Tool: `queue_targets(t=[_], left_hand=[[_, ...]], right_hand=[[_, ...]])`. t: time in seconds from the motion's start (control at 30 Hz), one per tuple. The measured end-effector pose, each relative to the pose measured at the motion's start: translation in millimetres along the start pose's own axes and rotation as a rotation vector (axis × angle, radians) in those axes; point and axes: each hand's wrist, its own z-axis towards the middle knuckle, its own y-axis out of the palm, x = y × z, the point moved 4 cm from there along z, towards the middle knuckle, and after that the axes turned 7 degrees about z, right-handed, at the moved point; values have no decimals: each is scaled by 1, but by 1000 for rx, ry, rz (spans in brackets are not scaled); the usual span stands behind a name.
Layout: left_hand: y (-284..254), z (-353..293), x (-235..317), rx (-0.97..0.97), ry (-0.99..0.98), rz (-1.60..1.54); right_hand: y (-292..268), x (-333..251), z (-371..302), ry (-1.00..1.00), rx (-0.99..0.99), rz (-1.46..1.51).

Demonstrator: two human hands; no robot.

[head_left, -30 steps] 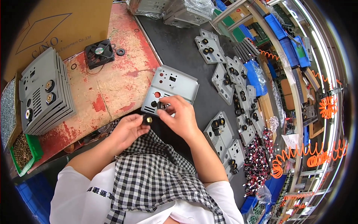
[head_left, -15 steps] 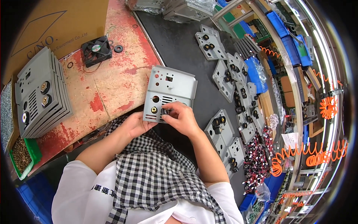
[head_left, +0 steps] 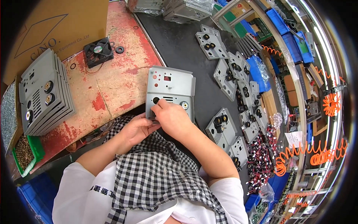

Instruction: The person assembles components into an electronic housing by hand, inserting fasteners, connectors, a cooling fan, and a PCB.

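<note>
A grey sheet-metal panel (head_left: 178, 80) with round holes, slots and bent edges is tilted up in front of me, over the near edge of the benches. My left hand (head_left: 137, 130) is curled at its lower left edge, its fingertips partly hidden. My right hand (head_left: 168, 116) lies across the panel's lower part, thumb and fingers pinched together at the lower left. What they grip there is covered by the hand. Right of those fingers, a black round socket with a brass centre (head_left: 184, 105) sits in the panel.
Similar panels (head_left: 46, 91) stand stacked at left, beside a green bin of small brass-coloured parts (head_left: 27, 154). A black fan (head_left: 98, 52) lies on the worn red bench. More fitted panels (head_left: 223, 128) and bundled wires (head_left: 261, 164) cover the dark bench at right. Orange coiled hoses (head_left: 321, 156) hang beyond.
My right hand has shifted left across the panel, from a black part onto the spot where a brass-centred socket showed. The socket at right has come into view. My left hand's fingers have curled in.
</note>
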Motion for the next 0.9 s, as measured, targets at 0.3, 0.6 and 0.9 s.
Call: queue_targets(t=[0.3, 0.6, 0.9], left_hand=[[9, -7, 1, -41, -2, 20], [16, -10, 1, -32, -6, 49], [27, -15, 0, -43, -32, 92]], right_hand=[[-5, -3, -20, -18, 247, 90], [-7, -6, -35, -250, 361, 71], [-16, 5, -33, -29, 236, 287]])
